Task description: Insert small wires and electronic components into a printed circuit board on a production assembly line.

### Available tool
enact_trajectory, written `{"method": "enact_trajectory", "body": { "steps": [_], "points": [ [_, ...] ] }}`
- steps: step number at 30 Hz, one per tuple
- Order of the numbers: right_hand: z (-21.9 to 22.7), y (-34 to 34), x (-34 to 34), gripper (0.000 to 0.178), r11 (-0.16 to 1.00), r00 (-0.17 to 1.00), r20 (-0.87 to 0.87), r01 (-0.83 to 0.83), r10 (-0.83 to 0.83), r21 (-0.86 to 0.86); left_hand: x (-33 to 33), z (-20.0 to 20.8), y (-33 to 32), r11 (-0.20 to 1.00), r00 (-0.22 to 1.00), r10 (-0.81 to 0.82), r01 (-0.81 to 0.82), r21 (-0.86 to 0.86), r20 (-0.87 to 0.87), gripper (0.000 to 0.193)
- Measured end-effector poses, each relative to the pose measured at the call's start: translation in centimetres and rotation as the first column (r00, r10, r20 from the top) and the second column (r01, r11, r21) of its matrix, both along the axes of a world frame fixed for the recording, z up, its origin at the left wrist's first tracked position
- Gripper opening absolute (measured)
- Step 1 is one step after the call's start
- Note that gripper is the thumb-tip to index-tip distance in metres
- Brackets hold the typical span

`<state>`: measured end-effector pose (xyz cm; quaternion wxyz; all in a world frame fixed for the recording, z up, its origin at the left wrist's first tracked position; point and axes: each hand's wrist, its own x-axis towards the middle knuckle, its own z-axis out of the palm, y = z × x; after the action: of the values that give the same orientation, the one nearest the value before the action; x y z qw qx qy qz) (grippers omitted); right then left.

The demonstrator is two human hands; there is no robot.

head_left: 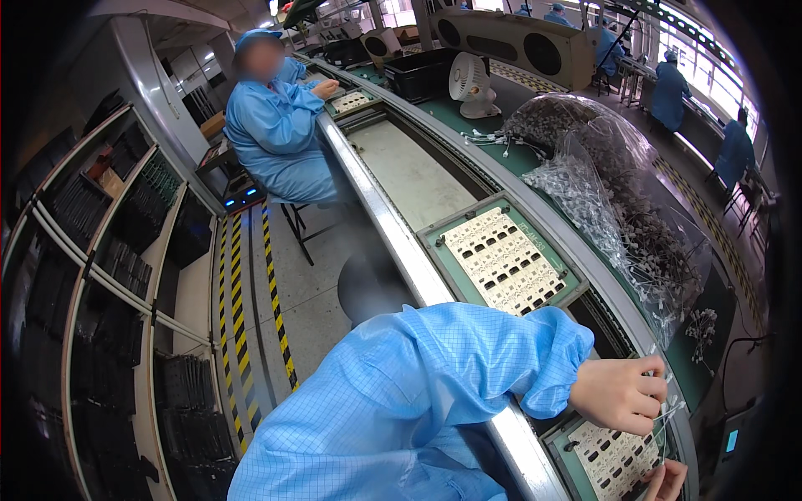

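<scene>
My left hand (616,392), coming out of a blue sleeve, is closed on a small bunch of pale wire-legged components (666,411). It hovers over a white circuit board panel (614,457) with rows of dark parts, set in a green carrier tray (565,436) on the conveyor. My right hand (667,481) shows only partly at the bottom edge, its fingertips at the panel's near side, close to the thin leads hanging from my left hand. Its grip is cut off by the frame.
A second panel in a green tray (501,259) lies further up the belt. A large clear bag of components (618,192) and a white fan (470,83) sit beyond the belt. A seated co-worker in blue (280,125) works upstream. Dark shelving (117,275) stands on the left, beside hazard-striped floor (238,317).
</scene>
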<state>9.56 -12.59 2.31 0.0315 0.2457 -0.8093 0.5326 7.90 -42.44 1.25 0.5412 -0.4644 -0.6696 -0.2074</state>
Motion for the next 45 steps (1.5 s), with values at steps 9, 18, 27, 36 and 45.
{"method": "enact_trajectory", "body": {
  "steps": [9,18,27,36,45],
  "points": [
    [-2.0,3.4,-1.8,0.007,0.997,0.982,-0.187,-0.024,0.039,0.079,-0.2,1.6,-1.5,0.979,0.978,0.201,-0.202,0.012,0.046,0.007],
    [1.2,-0.2,-2.1,0.011,0.981,0.886,-0.463,0.094,-0.005,0.169,1.8,0.8,-1.7,0.938,0.672,0.330,-0.316,-0.146,0.664,0.009],
    [0.9,0.1,-1.5,0.014,0.983,0.823,-0.559,0.010,0.097,0.185,5.8,-0.5,1.3,0.810,0.614,0.581,-0.376,-0.450,0.534,0.012],
    [0.5,-0.2,-2.1,0.011,0.977,0.808,-0.575,-0.007,0.132,0.215,6.4,-0.1,1.2,0.806,0.541,0.592,-0.367,-0.465,0.598,0.010],
    [0.3,-0.3,-2.1,0.012,0.972,0.822,-0.554,0.003,0.131,0.234,7.0,-0.3,1.1,0.809,0.562,0.586,-0.371,-0.456,0.583,0.011]
  ]
}}
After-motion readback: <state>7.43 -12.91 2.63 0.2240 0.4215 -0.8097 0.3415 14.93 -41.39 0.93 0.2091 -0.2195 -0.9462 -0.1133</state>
